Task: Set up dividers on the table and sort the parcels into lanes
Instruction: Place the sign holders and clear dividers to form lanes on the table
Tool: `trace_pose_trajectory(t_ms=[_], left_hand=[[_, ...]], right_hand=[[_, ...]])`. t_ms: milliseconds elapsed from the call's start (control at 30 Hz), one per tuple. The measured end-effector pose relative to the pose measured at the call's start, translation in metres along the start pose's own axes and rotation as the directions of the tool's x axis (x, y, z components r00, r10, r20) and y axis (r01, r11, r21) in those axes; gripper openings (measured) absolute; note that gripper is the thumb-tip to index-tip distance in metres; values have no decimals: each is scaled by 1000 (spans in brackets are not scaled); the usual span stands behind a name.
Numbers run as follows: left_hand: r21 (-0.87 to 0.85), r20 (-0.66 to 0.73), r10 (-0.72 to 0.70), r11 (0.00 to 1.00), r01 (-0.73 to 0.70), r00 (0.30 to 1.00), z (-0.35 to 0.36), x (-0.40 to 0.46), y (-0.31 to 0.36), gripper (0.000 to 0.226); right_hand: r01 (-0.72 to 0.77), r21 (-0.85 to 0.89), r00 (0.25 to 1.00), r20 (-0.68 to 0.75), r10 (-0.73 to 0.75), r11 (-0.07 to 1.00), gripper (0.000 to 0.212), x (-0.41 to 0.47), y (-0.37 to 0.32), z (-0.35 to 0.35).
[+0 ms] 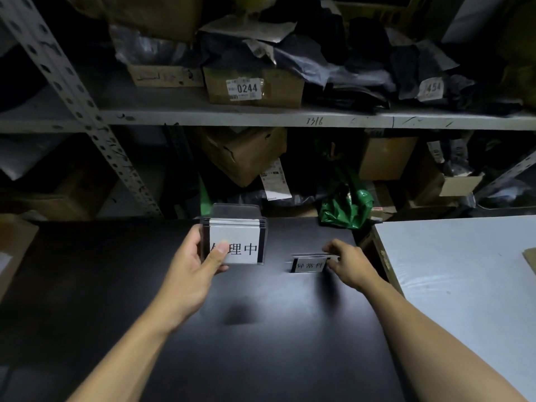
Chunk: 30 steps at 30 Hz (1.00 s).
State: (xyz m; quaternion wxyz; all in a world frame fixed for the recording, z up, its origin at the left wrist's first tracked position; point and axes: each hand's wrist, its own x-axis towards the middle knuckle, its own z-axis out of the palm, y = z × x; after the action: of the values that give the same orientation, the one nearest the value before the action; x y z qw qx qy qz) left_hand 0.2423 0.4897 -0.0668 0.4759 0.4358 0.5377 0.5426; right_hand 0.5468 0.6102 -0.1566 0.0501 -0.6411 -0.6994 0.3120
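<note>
The left hand (197,268) holds a stack of clear plastic signs (235,237) up above the black table (261,329). Its fingers wrap round the left edge of the stack and its thumb presses on the front, over the first black letter on the white card. The stack stands upright in the hand, and a clear flap sticks out at its top. The stack does not touch the table.

The right hand (349,264) pinches one small sign (310,264) by its right end, with fingers on the top edge and the thumb lower down. This sign sits on the table, near the back edge, to the right of the stack. It has a dark frame and a white card with black letters. Both arms are bare and reach forward over the table.

A white table (464,271) stands just beside the black one, on the right. A brown corner of something (530,259) lies at its far right edge.

Behind the tables stands a grey metal shelf (261,116) full of parcels. On the upper shelf a brown box (255,87) has a label with the number 0244. Dark plastic bags (362,62) are piled next to it. On the lower shelf a tilted brown box (246,155) leans with a long white label hanging from it. A green bag (346,208) rests just past the back edge of the black table.
</note>
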Motion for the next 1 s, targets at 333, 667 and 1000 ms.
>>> trace_pose_trajectory(t_ms=[333,667,1000], left_hand=[[6,5,11,1000,-11,1000,-19,-32,34,28],[-8,47,27,1000,-26,999,-81,-103,86,57],[-4,244,89,996,-90,966,-107,-145,127,70]], right_hand=[[498,267,866,-106,-488,825,28,-96,-213,-71],[399,395,911,-73,-405,827,15,-169,-298,-103],[341,848,939,-286,-190,406,50,-235,-353,-79]])
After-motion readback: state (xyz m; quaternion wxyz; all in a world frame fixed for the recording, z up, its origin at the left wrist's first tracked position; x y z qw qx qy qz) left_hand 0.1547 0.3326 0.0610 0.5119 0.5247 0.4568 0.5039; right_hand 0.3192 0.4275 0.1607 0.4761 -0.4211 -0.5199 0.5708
